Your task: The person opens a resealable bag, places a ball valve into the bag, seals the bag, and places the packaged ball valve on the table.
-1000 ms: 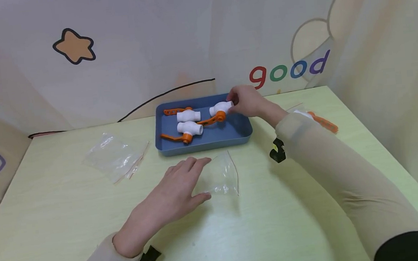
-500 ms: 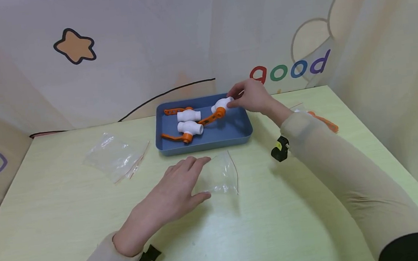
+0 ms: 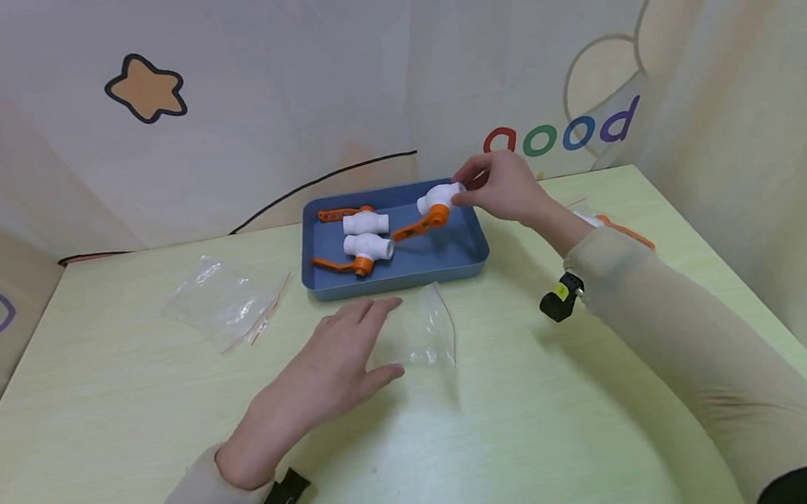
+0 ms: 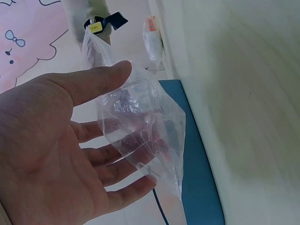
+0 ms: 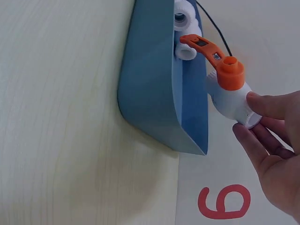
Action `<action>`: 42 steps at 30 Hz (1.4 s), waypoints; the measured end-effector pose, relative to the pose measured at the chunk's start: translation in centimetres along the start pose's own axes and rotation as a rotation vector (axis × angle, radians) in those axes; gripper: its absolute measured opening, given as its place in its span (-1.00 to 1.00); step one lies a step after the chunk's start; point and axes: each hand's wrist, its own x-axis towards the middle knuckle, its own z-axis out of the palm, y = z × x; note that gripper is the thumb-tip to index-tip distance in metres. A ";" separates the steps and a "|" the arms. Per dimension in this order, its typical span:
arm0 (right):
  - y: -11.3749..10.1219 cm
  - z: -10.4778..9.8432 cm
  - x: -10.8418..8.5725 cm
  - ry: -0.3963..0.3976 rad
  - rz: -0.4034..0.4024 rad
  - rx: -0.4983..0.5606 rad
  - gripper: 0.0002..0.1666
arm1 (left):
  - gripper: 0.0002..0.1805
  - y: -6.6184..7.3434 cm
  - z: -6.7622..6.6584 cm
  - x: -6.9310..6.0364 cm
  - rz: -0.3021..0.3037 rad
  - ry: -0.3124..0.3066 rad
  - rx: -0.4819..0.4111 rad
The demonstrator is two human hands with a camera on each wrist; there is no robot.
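My right hand (image 3: pixel 506 187) pinches the white end of a ball valve (image 3: pixel 440 199) with an orange lever. In the right wrist view, this valve (image 5: pixel 232 96) is up above the tray's rim, its lever pointing towards the other valves. My left hand (image 3: pixel 334 362) holds a clear zip bag (image 3: pixel 430 331) between spread thumb and fingers, raised in front of the tray. Through the bag (image 4: pixel 140 117), the fingers show behind it in the left wrist view. Two more valves, a rear one (image 3: pixel 365 223) and a front one (image 3: pixel 369 247), lie in the blue tray (image 3: pixel 399 279).
Flat clear zip bags (image 3: pixel 224 300) lie on the table (image 3: pixel 136 411) left of the tray. At the right, behind my right forearm, a bag with an orange-levered piece (image 3: pixel 625 231) is partly hidden. A printed curtain (image 3: pixel 287 78) hangs behind the table.
My right hand has lifted the ball valve and carried it slightly right, away from the other two. My left hand and the zip bag have shifted only a little.
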 end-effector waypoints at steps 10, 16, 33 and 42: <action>0.5 -1.9 -2.9 0.052 0.041 0.090 -0.60 | -0.14 -0.8 -0.4 0.3 -0.033 -0.003 -0.042; 0.6 -2.6 -5.1 0.044 0.032 0.136 -0.60 | -0.14 -1.5 -0.6 0.4 -0.045 0.007 -0.044; -0.1 -3.3 -10.1 0.055 -0.049 0.289 -0.62 | -0.14 -2.7 -1.1 0.8 -0.131 -0.001 -0.085; -0.6 -2.5 -11.3 -0.001 -0.146 0.360 -0.66 | -0.14 -2.7 -1.1 0.9 -0.149 -0.007 -0.106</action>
